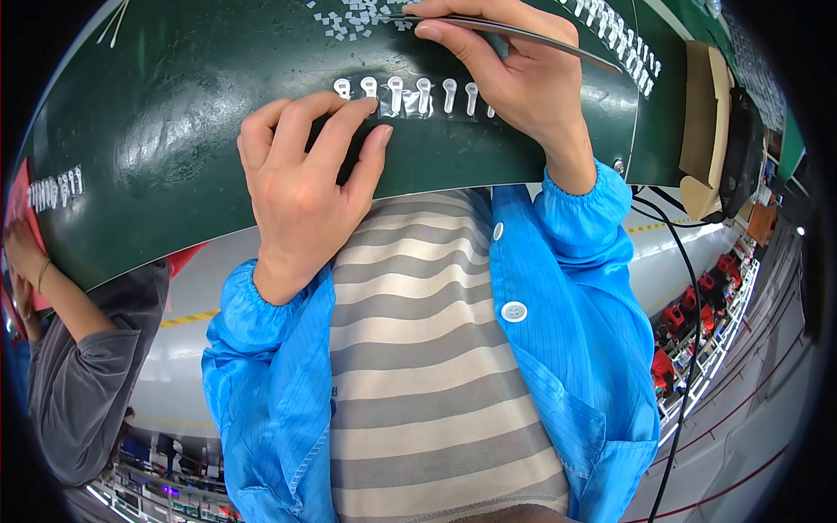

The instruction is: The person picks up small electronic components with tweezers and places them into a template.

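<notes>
Pointing tweezers (571, 49) at the scattered pale squares (353, 19), R hand (527, 87) gripping 'em!
L hand (303, 187) loosely curled, thumb apart, nothing clearly pinched, fingertips at the L end of the row of white pcs (423, 94), which lies on the green surface (209, 187) nearer the body than the squares (tiny things, those). Risks, prob.: too hard a squeeze could flick a square off; an L fingertip nudge could skew the row.
</notes>
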Available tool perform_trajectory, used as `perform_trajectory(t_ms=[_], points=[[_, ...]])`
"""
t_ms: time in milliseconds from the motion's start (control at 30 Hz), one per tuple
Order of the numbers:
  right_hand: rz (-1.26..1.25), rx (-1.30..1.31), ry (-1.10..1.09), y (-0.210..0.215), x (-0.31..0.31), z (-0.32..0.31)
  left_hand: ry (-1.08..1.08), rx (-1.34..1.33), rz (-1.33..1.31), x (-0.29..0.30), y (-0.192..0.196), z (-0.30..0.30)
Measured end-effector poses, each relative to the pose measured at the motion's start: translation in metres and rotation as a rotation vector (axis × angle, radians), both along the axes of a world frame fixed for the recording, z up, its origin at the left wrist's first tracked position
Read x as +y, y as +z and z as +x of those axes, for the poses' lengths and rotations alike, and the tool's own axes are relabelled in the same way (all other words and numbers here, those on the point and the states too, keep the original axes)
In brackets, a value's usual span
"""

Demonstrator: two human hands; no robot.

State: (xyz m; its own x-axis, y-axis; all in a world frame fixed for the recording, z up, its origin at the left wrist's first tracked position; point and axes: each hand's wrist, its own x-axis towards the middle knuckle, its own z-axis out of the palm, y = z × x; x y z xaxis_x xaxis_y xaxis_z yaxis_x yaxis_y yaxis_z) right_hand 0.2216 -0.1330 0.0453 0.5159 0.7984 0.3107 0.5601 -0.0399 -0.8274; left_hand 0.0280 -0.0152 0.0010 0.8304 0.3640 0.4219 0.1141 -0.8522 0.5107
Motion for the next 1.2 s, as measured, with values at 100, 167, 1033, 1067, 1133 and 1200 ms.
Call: perform_trajectory(t_ms=[100,167,1033,1067,1133,1200], points=[[-0.005,-0.006,0.015,-0.001,0.0,0.002,0.001,-0.041,-0.02,0.0,0.001,0.0],[-0.016,-0.033,0.025,-0.003,-0.002,0.004,0.011,-0.061,-0.05,0.003,0.004,-0.003],[-0.053,-0.246,0.314,-0.008,-0.002,-0.017,0.072,-0.07,-0.046,0.002,-0.001,-0.003],[-0.072,-0.219,0.294,-0.008,-0.001,-0.018,0.073,-0.068,-0.044,0.002,-0.001,-0.003],[-0.091,-0.189,0.271,-0.009,-0.005,-0.019,0.061,-0.059,-0.046,0.003,-0.002,-0.003],[0.035,-0.086,0.198,-0.015,-0.016,-0.011,0.059,-0.054,-0.034,0.006,0.0,-0.002]])
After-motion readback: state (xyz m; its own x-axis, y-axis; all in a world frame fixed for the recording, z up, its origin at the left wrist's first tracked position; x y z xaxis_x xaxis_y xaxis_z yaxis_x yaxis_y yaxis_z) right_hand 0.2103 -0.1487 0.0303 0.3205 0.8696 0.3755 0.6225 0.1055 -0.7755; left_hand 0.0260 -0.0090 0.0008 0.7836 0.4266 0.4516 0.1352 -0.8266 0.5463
